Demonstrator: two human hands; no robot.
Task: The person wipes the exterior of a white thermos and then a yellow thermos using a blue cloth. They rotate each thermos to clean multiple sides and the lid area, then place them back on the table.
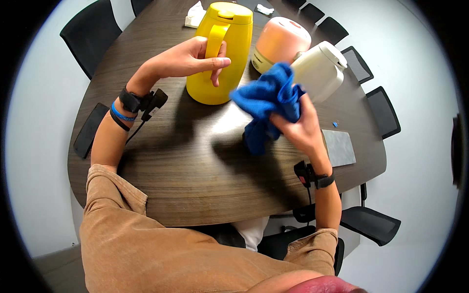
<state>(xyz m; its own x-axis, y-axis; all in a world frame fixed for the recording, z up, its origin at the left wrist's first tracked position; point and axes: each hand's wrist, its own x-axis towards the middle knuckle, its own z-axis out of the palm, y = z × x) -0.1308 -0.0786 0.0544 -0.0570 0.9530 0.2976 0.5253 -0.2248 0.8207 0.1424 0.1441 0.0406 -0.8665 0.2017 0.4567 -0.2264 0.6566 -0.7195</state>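
A yellow thermos jug (239, 58) stands upright on the dark wooden table (185, 190), its handle toward me. My left hand (202, 61) is wrapped round that handle, thumb across the front. In my right hand (303, 124) is a bunched blue cloth (271, 100), raised over the table to the right of the jug and slightly blurred. Behind the cloth stands a cream-white thermos jug (320, 71), partly covered by it. A rounded pink and cream appliance (281, 41) sits between the two jugs, farther back.
A grey flat rectangle (339, 147) lies at the table's right, near a tiny blue piece (335, 124). On the left edge is a dark flat object (91, 131). White tissue (195, 15) lies far back. Black chairs (90, 34) surround the table.
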